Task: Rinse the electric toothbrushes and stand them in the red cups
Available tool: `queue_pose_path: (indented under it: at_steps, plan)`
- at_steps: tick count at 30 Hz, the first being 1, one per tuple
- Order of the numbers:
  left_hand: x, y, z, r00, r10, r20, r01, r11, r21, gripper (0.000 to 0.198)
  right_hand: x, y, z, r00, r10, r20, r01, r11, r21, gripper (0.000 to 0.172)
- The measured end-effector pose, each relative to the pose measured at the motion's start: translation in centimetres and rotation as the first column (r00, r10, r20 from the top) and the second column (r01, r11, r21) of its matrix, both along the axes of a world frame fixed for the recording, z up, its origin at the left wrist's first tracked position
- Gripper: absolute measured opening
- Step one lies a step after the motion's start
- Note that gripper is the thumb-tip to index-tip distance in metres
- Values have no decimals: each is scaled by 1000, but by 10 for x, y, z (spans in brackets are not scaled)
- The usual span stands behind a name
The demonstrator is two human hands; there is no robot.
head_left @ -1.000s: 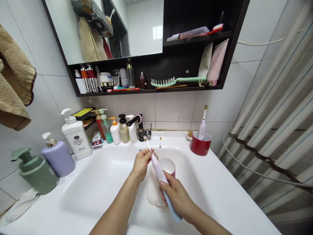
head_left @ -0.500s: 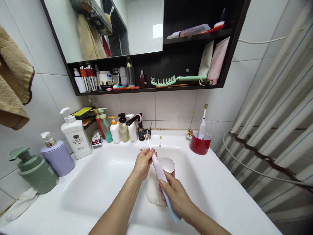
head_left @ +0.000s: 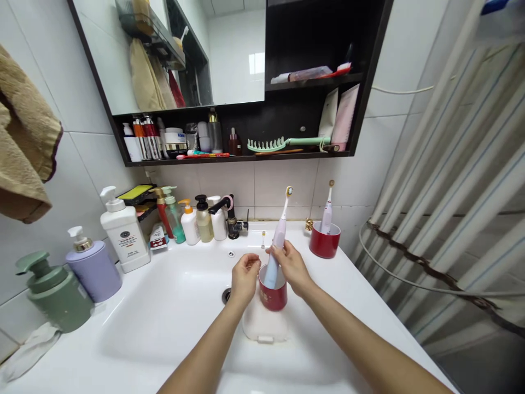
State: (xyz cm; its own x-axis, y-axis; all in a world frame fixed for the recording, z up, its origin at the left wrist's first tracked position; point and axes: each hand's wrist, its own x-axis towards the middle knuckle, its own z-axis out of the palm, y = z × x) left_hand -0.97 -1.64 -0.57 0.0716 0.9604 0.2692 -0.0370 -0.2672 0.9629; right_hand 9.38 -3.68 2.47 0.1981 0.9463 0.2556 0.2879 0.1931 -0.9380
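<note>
An electric toothbrush (head_left: 279, 232), pale pink above and light blue below, stands nearly upright with its brush head up and its lower end inside a red cup (head_left: 274, 298). My right hand (head_left: 292, 265) is closed around the middle of its handle. My left hand (head_left: 246, 276) is at the cup's left rim, fingers pinched together where the cup's handle would be; the exact grip is hidden. Beneath the cup, a whitish translucent tray or lid (head_left: 264, 331) lies in the sink (head_left: 172, 306).
A second red cup (head_left: 325, 243) holding another toothbrush (head_left: 327, 210) stands on the right ledge. The black faucet (head_left: 232, 216) is behind the sink, with several pump bottles (head_left: 189, 221) to its left. A mirrored cabinet (head_left: 240, 160) hangs above, and a ribbed folding curtain (head_left: 455, 197) is at right.
The toothbrush has swung from slanting across both hands to upright, its base now in the red cup. My left hand has let go of its neck and moved to the cup's side.
</note>
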Motion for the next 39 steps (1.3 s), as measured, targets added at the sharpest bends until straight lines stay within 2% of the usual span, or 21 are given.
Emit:
queue_pose_path:
  at_steps: [2, 3, 6, 9, 11, 13, 16, 21, 24, 26, 29, 33, 39]
  plan:
    - [1, -3, -5, 961, 12, -277, 27, 990, 136, 12, 6, 16, -8, 997, -58, 56, 58, 998, -6, 24]
    - [1, -5, -7, 910, 12, -415, 75, 979, 192, 13, 7, 21, -13, 993, -79, 93, 80, 997, -13, 23]
    - [-1, -10, -13, 688, 13, -725, 251, 934, 255, 18, 9, 28, -31, 972, -115, 205, 124, 992, -30, 21]
    - [-1, -10, -20, 506, 26, -862, 373, 895, 246, 16, 10, 25, -43, 945, -142, 293, 159, 987, -34, 21]
    - [0, -8, -24, 453, 34, -891, 411, 879, 243, 14, 11, 21, -46, 929, -148, 340, 170, 985, -36, 24]
    - [4, -5, -26, 450, 40, -892, 413, 876, 247, 13, 14, 20, -46, 915, -142, 377, 170, 985, -42, 27]
    - [15, 0, -20, 491, 47, -870, 402, 874, 274, 14, 22, 25, -40, 896, -137, 421, 179, 982, -60, 28]
    - [47, 24, 13, 562, 120, -819, 394, 831, 392, 15, 51, 54, -7, 846, -191, 498, 250, 967, -53, 29]
    - [72, 44, 34, 568, 165, -806, 381, 815, 436, 17, 72, 77, 15, 804, -230, 549, 307, 950, -51, 29]
    - [87, 58, 41, 560, 177, -809, 360, 828, 430, 18, 83, 92, 24, 780, -242, 577, 340, 938, -65, 27]
    - [102, 74, 41, 564, 171, -808, 334, 847, 413, 18, 96, 110, 27, 757, -245, 605, 374, 923, -94, 25]
    - [110, 91, 34, 593, 158, -790, 333, 845, 418, 19, 103, 126, 22, 759, -226, 611, 373, 919, -124, 25]
    - [108, 97, 29, 623, 123, -772, 351, 839, 417, 22, 105, 132, 24, 788, -256, 560, 363, 928, -86, 25]
